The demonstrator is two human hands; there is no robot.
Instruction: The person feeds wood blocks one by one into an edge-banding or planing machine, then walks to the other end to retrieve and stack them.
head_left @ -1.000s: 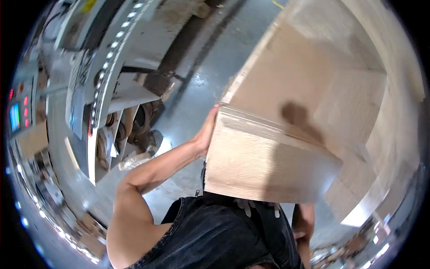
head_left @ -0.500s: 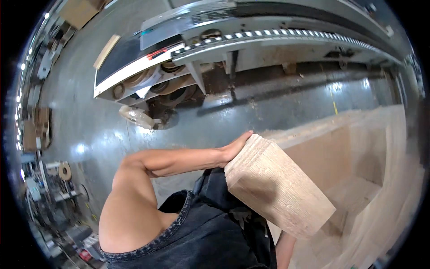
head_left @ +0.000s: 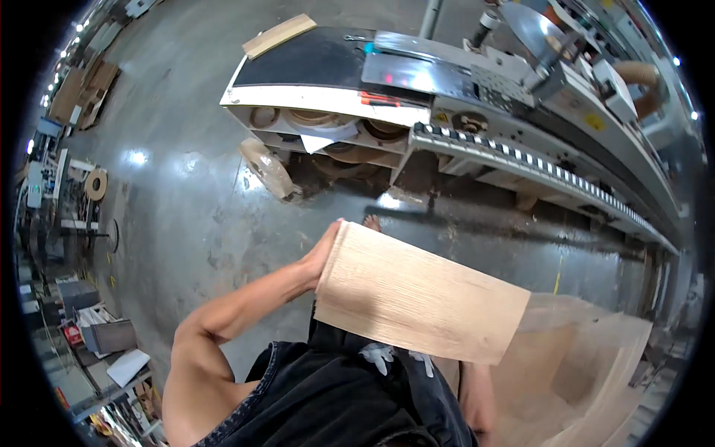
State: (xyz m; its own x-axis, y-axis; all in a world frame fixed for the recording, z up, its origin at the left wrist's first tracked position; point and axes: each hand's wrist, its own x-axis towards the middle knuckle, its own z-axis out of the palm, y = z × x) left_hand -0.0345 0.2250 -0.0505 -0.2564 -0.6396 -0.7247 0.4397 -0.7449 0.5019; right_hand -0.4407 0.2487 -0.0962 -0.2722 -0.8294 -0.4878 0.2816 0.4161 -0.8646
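Observation:
A stack of thin light-wood boards (head_left: 421,294) with visible grain hangs in front of my body, its long side slanting down to the right. My left hand (head_left: 325,249) is closed around the stack's left end, the fingers going behind the edge. My right forearm (head_left: 478,398) reaches up to the stack's lower right edge, where the boards hide my right hand and its fingers. Below the stack, pale glove-like fabric (head_left: 380,356) shows against my dark clothing.
A long machine with a roller rail (head_left: 536,164) runs across the far right. At its left end stands a black-topped table (head_left: 298,63) with coiled rolls on its shelves. A wrapped roll (head_left: 267,170) lies on the floor (head_left: 179,216). A large pale wooden bin (head_left: 596,372) is at right.
The stack has swung away from the wooden bin toward the left and turned flatter, carried with my left hand. My view has turned, bringing more of the machine into sight.

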